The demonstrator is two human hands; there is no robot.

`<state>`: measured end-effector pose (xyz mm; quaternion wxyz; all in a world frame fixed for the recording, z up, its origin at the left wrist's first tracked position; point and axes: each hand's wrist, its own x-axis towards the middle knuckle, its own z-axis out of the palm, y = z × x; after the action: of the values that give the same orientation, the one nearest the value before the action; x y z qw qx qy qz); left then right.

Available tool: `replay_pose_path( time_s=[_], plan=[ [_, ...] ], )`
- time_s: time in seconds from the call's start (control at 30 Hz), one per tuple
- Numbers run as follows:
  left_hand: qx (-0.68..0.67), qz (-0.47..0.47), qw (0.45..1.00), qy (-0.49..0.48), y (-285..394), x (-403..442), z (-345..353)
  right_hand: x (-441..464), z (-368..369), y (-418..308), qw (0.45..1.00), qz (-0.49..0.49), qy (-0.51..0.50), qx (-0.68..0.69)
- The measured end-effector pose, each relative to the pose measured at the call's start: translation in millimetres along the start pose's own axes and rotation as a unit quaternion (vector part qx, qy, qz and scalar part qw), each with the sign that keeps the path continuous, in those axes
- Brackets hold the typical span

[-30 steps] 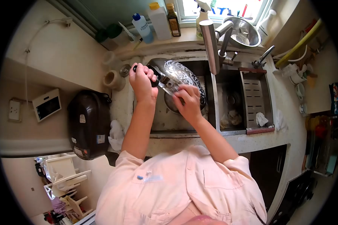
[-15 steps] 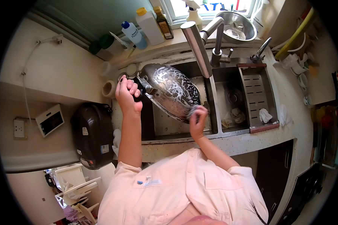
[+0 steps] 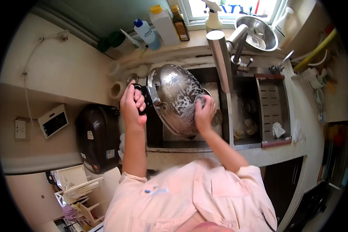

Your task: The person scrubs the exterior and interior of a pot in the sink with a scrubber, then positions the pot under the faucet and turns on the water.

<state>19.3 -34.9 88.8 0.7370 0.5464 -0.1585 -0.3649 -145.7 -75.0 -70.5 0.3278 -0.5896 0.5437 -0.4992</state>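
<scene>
A soapy metal wok (image 3: 174, 92) is tilted over the left basin of the sink (image 3: 170, 149), its foam-streaked outer surface facing up. My left hand (image 3: 133, 102) is wrapped round its black handle (image 3: 142, 92) at the left. On the wok's right side, my right hand (image 3: 205, 113) presses a grey scouring pad (image 3: 200, 101) against the foam. Most of the pad is hidden under the fingers. The faucet (image 3: 220, 58) stands just beyond the wok, to the right.
The right basin holds a slotted metal tray (image 3: 270, 96) with a crumpled white cloth (image 3: 278, 130). Several bottles, including a blue-capped one (image 3: 147, 34), line the back ledge beside a steel bowl (image 3: 272, 36). A dark brown appliance (image 3: 98, 135) stands left of the sink.
The wok has turned so more of its rounded outside faces up. My right hand has moved up along its right side with the pad. The whole view has shifted slightly.
</scene>
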Motion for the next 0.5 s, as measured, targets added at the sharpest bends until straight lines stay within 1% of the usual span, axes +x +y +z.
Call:
replay_pose_path(
  time_s=[0.03, 0.07, 0.1, 0.13, 0.17, 0.2, 0.23, 0.27, 0.33, 0.37, 0.47, 0.5],
  plan=[
    [0.006, 0.002, 1.0, 0.002, 0, 0, -2, -5, -3, -26, 0.995, -0.086, -0.036, 0.026],
    [0.014, 0.001, 1.0, 0.007, 0, -1, -4, -8, -7, -45, 0.982, -0.168, -0.073, 0.053],
    [0.012, -0.001, 1.0, 0.003, 0, -1, -5, -5, -10, -54, 0.962, -0.232, -0.131, 0.062],
    [0.011, -0.005, 1.0, 0.008, 1, -1, -7, 8, -1, -41, 0.959, -0.247, -0.116, 0.077],
    [0.008, -0.007, 1.0, 0.011, 2, 0, -8, 26, 11, -21, 0.979, -0.127, -0.119, 0.103],
    [0.002, -0.007, 1.0, 0.016, 1, -1, -7, 44, 21, -3, 0.984, -0.01, -0.122, 0.126],
    [0.003, -0.004, 1.0, 0.03, 1, -2, -7, 56, 25, -5, 0.997, -0.013, -0.066, 0.046],
    [0.012, -0.004, 0.999, 0.03, 2, -4, -11, 51, 24, -14, 0.998, -0.013, -0.067, -0.001],
    [0.021, 0.0, 0.999, 0.028, -2, -9, -18, 31, 17, -49, 0.979, -0.157, -0.11, 0.075],
    [0.023, -0.001, 0.999, 0.039, -2, -14, -17, 27, 7, -69, 0.945, -0.254, -0.183, 0.097],
    [0.022, -0.01, 0.999, 0.035, 1, -26, -18, 55, 26, -39, 0.967, -0.096, -0.186, 0.144],
    [0.018, -0.007, 0.999, 0.027, 0, -27, -20, 74, 32, -34, 0.97, 0.015, -0.186, 0.156]
  ],
)
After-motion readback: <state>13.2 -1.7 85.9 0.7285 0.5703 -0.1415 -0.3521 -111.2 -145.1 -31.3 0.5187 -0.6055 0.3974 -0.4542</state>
